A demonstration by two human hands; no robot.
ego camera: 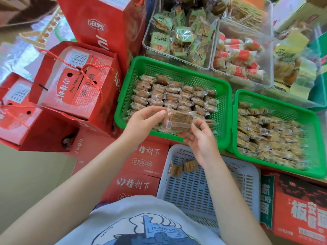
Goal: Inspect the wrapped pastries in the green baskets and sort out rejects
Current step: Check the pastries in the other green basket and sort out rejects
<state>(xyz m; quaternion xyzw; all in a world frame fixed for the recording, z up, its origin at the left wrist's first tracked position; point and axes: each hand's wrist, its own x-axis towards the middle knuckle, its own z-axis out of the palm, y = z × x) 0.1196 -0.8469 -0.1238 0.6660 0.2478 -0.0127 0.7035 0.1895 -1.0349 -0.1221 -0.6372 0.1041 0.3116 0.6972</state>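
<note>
head view: left hand (141, 121) and right hand (200, 138) both pinch one wrapped pastry (178, 121), fingers clamped on opposite ends of its clear wrapper, held over the near edge of the left green basket (177, 68). right of the grip sits the second green basket (276, 98); below it a pale slatted basket (212, 191) holds two small packs (184, 167), likely rejects. risk: the slick film could slip from the fingertips and drop among the uninspected pastries, mixing them up. red cartons (141, 167) below-left of the grip read "树下"; the pastry's own label is too blurred to read
</note>
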